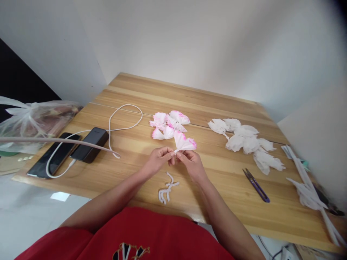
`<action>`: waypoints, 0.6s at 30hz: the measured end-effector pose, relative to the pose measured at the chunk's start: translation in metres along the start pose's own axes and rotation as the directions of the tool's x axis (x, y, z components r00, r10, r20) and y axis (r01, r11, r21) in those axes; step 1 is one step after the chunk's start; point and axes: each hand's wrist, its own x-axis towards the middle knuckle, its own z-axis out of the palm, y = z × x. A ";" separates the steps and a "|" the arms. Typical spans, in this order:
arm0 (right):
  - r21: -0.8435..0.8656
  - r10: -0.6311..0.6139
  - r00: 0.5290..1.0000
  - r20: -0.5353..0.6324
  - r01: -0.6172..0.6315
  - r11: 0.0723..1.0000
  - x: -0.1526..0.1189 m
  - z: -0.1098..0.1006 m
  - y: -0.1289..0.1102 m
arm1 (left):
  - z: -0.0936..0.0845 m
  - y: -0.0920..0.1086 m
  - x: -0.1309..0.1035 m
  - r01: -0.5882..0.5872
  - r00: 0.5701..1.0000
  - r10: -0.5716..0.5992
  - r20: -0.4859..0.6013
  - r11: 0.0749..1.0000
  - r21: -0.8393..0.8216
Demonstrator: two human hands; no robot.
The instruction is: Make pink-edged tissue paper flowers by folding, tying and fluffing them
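A white fan-shaped paper piece with pink edges (pixel 183 141) points up and right from between my hands. My left hand (pixel 162 159) pinches its narrow base from the left. From the right, the thumb and fingers of my right hand (pixel 189 161) close on the same base. Just beyond lie more pink-edged white pieces (pixel 159 121) in a small cluster. Nearer to me, between my forearms, several short white fuzzy strips (pixel 168 188) rest on the wooden table (pixel 130 144).
Several plain white crumpled pieces (pixel 244 139) lie at the right, with purple thread snips (pixel 256 185) nearer me. A power bank (pixel 90 144), a phone (pixel 52 157) and a white cable (pixel 125 105) occupy the left. White plastic (pixel 306 193) lies along the right edge.
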 end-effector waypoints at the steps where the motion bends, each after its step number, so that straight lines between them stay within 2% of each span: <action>1: 0.022 0.009 1.000 0.011 -0.009 1.000 0.000 0.000 -0.001 | 0.000 0.000 0.000 0.009 1.000 -0.009 0.019 1.000 -0.009; 3: 0.016 0.005 1.000 0.011 -0.006 1.000 0.000 0.001 -0.001 | 0.000 -0.002 0.001 0.006 1.000 -0.006 0.023 1.000 0.001; 6: -0.142 -0.057 0.997 -0.054 0.048 0.989 -0.001 0.003 0.001 | -0.001 -0.006 0.003 -0.062 0.995 0.069 -0.073 0.994 0.093; 10: -0.417 -0.131 0.985 -0.110 0.074 0.906 -0.002 0.005 0.006 | 0.000 -0.009 0.004 -0.075 0.980 0.109 -0.168 0.979 0.191; 13: -0.544 -0.220 0.970 -0.104 0.129 0.829 -0.003 0.005 0.008 | 0.001 -0.010 0.005 -0.072 0.972 0.115 -0.204 0.976 0.207; 15: -0.566 -0.244 0.965 -0.093 0.150 0.811 -0.003 0.005 0.006 | 0.002 -0.012 0.005 -0.074 0.969 0.120 -0.215 0.975 0.208; 18: -0.472 -0.185 0.979 -0.079 0.127 0.872 -0.002 0.005 0.002 | 0.001 -0.014 0.006 -0.060 0.973 0.093 -0.209 0.986 0.155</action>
